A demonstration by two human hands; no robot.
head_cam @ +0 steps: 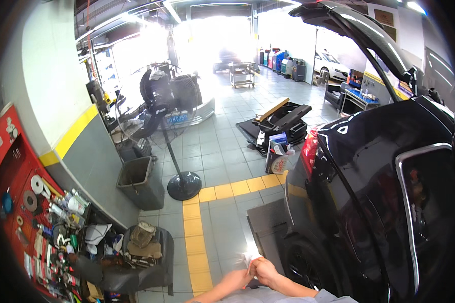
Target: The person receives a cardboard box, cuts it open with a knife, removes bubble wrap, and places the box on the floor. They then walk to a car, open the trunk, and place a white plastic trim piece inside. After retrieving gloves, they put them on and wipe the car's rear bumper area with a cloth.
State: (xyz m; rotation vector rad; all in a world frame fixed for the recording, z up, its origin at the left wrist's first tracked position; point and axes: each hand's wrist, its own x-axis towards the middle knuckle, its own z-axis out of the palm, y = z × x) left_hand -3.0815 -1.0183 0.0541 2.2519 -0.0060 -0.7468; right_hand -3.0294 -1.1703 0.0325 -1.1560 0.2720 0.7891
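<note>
Low in the view, my left hand (238,279) and my right hand (265,270) meet in front of my body. Between their fingers is a small white item with an orange edge (252,257). It looks like a thin packet or a folded cloth, but glare washes out its upper part and I cannot tell which. Both hands grip its lower end, and the fingers hide much of it. To the right of my hands stands a black car (364,181) with its tailgate (367,34) raised. The car's rear wheel (303,265) is nearest my right hand.
On the left are a black chair (167,250) with worn gear on it, a red tool board (7,159), a grey bin (155,193) and a pedestal fan (184,185). Removed trim parts (288,121) and a carton (276,163) lie behind the car. Yellow tiles (197,242) line the floor.
</note>
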